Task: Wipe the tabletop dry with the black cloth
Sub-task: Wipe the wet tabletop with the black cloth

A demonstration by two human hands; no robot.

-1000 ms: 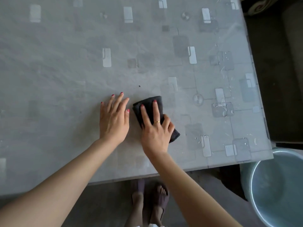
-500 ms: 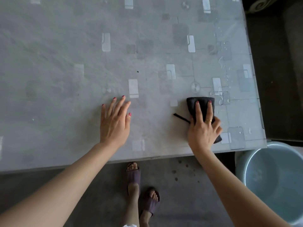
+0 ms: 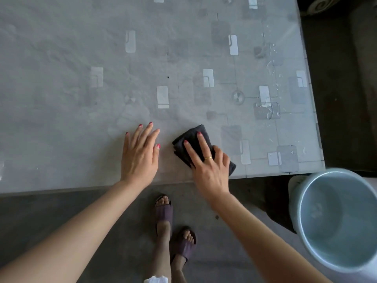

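Near the front edge of the desk (image 3: pixel 61 99), the black cloth (image 3: pixel 188 139) lies folded flat under the right hand (image 3: pixel 208 166). That hand presses down on it with fingers stretched forward and spread flat rather than curled around the fabric; a gold ring (image 3: pixel 208 157) sits on one finger. One corner of the cloth pokes out beyond the hand on the right, close to the desk's edge. Just beside it, the left hand (image 3: pixel 140 154) rests palm down on the bare surface, fingers extended and held close together, gripping nothing and not touching the cloth. Water droplets (image 3: pixel 267 110) bead on the patterned top farther back and to the right, well apart from the cloth, with more scattered along the right side. On the floor (image 3: pixel 61 211) off the desk's right corner stands a pale blue bucket (image 3: pixel 306 221). Two feet in purple sandals (image 3: pixel 164 213) stand below the front edge.
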